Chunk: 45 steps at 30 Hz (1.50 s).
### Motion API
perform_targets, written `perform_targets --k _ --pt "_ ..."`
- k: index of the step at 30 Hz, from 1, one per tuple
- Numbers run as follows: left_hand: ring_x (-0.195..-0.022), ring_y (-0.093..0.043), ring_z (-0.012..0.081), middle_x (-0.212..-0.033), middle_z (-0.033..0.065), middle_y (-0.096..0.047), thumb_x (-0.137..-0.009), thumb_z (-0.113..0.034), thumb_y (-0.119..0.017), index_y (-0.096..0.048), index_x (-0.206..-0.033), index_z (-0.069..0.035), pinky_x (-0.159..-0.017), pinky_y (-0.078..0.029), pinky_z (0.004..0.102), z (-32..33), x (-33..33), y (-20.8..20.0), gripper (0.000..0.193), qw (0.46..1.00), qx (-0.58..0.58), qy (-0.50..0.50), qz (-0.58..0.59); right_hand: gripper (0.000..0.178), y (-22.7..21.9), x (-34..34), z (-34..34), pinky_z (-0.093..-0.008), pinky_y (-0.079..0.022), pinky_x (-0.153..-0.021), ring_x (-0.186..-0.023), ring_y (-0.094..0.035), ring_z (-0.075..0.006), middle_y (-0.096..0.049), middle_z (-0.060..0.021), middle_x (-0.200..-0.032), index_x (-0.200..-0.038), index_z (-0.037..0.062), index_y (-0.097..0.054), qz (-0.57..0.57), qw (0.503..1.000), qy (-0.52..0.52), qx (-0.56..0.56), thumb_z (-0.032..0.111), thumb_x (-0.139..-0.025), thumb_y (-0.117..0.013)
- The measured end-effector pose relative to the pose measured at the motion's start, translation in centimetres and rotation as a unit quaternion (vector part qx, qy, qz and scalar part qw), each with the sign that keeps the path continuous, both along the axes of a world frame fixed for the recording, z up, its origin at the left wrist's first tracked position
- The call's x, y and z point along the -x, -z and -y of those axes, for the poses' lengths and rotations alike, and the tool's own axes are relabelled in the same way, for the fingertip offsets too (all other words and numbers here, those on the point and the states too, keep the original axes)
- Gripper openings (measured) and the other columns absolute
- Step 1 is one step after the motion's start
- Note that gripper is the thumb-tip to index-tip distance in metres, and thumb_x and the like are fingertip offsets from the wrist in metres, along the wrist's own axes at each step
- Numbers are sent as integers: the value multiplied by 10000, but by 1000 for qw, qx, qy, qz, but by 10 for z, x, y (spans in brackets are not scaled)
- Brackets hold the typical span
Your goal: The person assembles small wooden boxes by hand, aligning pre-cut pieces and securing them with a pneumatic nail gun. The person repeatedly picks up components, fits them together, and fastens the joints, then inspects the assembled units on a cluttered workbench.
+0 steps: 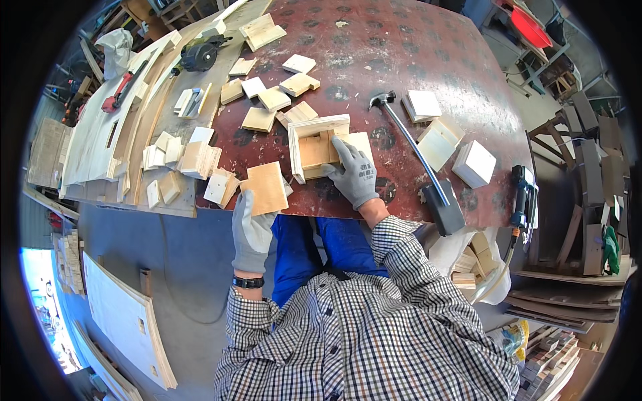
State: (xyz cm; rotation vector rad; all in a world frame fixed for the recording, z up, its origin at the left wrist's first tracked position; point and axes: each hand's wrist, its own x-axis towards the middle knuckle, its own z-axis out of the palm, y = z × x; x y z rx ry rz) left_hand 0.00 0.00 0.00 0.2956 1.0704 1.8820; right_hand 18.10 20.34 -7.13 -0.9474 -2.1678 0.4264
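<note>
Near the front edge of the table, my left hand (253, 235), in a grey work glove, grips a square wooden board (269, 187) by its lower left side and holds it tilted. To its right a small open wooden box (295, 150) stands on the table, with plywood walls and paler wood inside. My gloved right hand (354, 179) holds this box at its right side, thumb and fingers reaching over its edge. Part of that side is hidden under the glove. A pale block (361, 144) shows just behind the right hand.
A hammer (414, 144) leans its handle on a dark box (443, 210) at the right. Wood blocks (274, 98) lie scattered beyond and left. A nail gun (523, 200) with a hose hangs at the right edge. Long boards (150, 113) line the left, bearing a green-black tool (200, 53).
</note>
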Motion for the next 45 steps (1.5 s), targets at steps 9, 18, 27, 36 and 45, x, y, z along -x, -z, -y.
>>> perform_targets --k 9,18,27,36,45 --pt "-1283 -653 272 -1405 153 -633 -1112 -312 -605 -528 -1459 -18 -1054 -583 418 18 -4 18 462 999 -13 25 22 955 -2 13 2 -466 -546 -987 -1144 -678 -375 -699 -156 -1340 -1594 48 -399 -9 999 29 36 357 -832 -883" --pt "-1248 -672 240 -1335 114 -663 -1097 -299 -633 -551 -1435 -36 -1017 -588 398 30 -13 8 436 999 42 14 9 906 -14 -14 16 -413 -568 -943 -1091 -671 -303 -620 -180 -1320 -1591 -5 -392 -172 985 -17 -13 275 -879 -877" --pt "-769 -637 39 -1014 -10 -687 -1086 -348 -653 -640 -1365 8 -578 -508 220 -2 -41 -25 453 972 133 134 -136 601 -75 -40 101 -301 -558 -838 -960 -664 -138 -719 -89 -1150 -1532 -28 -513 -283 809 -162 489 283 -1048 -690" --pt "-777 -638 65 -1051 39 -686 -1027 -188 -709 -555 -1467 -2 -641 -523 216 -21 -51 -40 503 937 125 55 -321 605 -71 -50 85 -229 -515 -651 -793 -628 -71 -682 -36 -1038 -1520 -30 -511 -330 784 -61 522 241 -1026 -731" --pt "-1476 -424 389 -1649 214 -387 -898 -180 -855 -366 -1631 -36 -1163 -466 473 -39 -22 -11 893 690 106 -19 -716 572 -57 -34 47 -234 -519 -609 -766 -637 -71 -682 -37 -934 -1488 -22 -539 -350 824 12 445 256 -1028 -737"
